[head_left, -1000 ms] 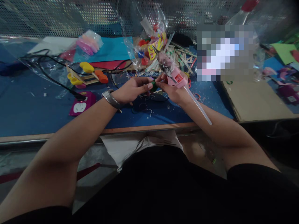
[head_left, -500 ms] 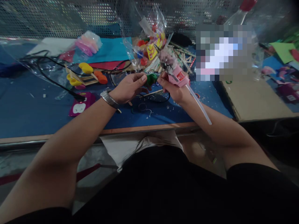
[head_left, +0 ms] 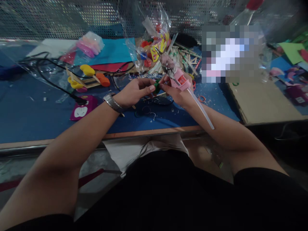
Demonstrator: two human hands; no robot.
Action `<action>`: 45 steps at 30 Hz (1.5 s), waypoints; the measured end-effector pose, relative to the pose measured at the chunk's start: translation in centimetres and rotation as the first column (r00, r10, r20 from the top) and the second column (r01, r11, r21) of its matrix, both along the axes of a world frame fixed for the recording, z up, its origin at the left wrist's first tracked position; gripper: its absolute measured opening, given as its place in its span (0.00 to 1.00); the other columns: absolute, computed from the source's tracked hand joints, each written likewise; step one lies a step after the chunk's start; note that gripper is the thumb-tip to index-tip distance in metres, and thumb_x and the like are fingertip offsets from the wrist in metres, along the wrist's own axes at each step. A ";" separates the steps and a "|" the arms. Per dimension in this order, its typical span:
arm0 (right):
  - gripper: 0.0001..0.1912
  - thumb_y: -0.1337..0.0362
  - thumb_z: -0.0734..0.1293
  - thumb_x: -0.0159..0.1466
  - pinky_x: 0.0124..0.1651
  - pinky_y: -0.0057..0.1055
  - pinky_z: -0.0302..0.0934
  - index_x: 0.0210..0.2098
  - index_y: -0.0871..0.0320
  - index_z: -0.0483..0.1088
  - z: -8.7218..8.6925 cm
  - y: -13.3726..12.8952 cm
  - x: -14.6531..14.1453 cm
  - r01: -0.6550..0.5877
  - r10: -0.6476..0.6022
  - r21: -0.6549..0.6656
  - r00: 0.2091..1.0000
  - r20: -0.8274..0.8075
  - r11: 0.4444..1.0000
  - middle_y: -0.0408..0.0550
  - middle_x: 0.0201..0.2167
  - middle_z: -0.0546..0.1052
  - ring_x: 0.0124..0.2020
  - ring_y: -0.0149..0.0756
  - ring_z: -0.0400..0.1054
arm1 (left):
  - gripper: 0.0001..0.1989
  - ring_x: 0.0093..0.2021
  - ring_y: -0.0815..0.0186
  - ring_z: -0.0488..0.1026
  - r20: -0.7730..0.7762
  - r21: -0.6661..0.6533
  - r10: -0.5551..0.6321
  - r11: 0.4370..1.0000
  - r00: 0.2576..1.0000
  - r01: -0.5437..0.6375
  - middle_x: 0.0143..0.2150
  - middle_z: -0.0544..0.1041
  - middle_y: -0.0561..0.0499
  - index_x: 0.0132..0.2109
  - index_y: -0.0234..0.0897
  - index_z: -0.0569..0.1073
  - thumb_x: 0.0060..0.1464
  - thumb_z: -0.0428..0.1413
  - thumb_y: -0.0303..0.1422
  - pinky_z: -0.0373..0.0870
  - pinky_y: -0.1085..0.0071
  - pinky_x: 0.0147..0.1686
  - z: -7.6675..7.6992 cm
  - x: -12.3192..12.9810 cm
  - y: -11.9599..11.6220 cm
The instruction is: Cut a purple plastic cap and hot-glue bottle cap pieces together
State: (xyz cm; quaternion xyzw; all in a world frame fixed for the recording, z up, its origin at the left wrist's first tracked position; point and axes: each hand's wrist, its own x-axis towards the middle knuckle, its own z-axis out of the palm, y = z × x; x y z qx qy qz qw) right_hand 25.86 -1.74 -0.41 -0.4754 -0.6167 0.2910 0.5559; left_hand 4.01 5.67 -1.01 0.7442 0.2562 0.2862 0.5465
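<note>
A small green piece, apparently a bottle cap (head_left: 156, 86), is pinched in the fingers of my left hand (head_left: 138, 91). My right hand (head_left: 175, 91) is closed around a pink glue gun (head_left: 180, 80), and its thumb and fingertips reach the green cap from the other side. A clear glue stick (head_left: 202, 110) sticks out of the gun's back, over my right forearm. The gun's dirty, glue-crusted front points away toward the back of the table. Fingers cover most of the cap.
To the left lies a wooden-stick frame (head_left: 90, 84) with yellow and orange caps. A purple power box (head_left: 82, 109) with a black cord sits nearer. Behind my hands are a bag of caps (head_left: 146, 54) and loose craft sticks (head_left: 190, 57). Cardboard (head_left: 262, 102) lies right.
The green cap has turned and is more covered by my fingers. My left fingers have shifted slightly right, and the glue gun has moved a little left.
</note>
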 end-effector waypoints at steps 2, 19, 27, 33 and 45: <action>0.26 0.37 0.83 0.58 0.55 0.56 0.80 0.33 0.47 0.73 -0.1 0.0 0.0 -0.001 0.002 0.043 1.000 -0.015 0.999 0.49 0.40 0.84 0.45 0.50 0.79 | 0.39 0.39 0.63 0.81 -0.009 0.011 0.001 1.000 1.000 -0.001 0.41 0.82 0.46 0.50 0.35 0.79 0.53 0.68 0.67 0.79 0.66 0.43 0.1 0.1 -0.1; 0.27 0.35 0.79 0.61 0.34 0.36 0.70 0.35 0.49 0.71 -0.6 0.7 0.3 -0.017 0.026 0.095 0.996 -0.089 0.995 0.42 0.37 0.81 0.29 0.32 0.69 | 0.36 0.41 0.64 0.80 0.025 0.100 0.033 0.994 0.999 -0.035 0.44 0.84 0.46 0.50 0.35 0.81 0.52 0.72 0.63 0.79 0.68 0.45 0.0 0.2 0.4; 0.25 0.36 0.83 0.57 0.58 0.51 0.76 0.34 0.46 0.75 -0.9 1.0 0.4 -0.060 0.062 0.118 0.998 -0.011 0.991 0.46 0.40 0.85 0.44 0.45 0.77 | 0.35 0.37 0.67 0.79 0.029 0.036 -0.022 0.999 0.999 0.021 0.39 0.82 0.49 0.46 0.36 0.81 0.51 0.71 0.65 0.79 0.69 0.42 0.0 0.2 0.1; 0.24 0.38 0.82 0.58 0.59 0.56 0.77 0.35 0.45 0.73 -1.4 0.8 0.3 -0.003 0.005 0.081 1.000 -0.018 0.997 0.47 0.41 0.85 0.49 0.51 0.79 | 0.33 0.36 0.68 0.74 0.006 0.110 0.015 0.994 1.000 -0.016 0.39 0.81 0.49 0.44 0.37 0.82 0.53 0.71 0.64 0.72 0.69 0.38 0.0 0.2 0.3; 0.21 0.39 0.83 0.59 0.59 0.58 0.79 0.35 0.43 0.76 -1.4 0.6 0.3 -0.008 0.012 0.100 0.999 -0.038 0.995 0.46 0.40 0.85 0.46 0.52 0.81 | 0.30 0.32 0.68 0.70 -0.058 0.175 0.099 0.981 0.993 -0.087 0.36 0.82 0.49 0.41 0.39 0.83 0.53 0.71 0.62 0.64 0.68 0.33 0.3 0.2 0.4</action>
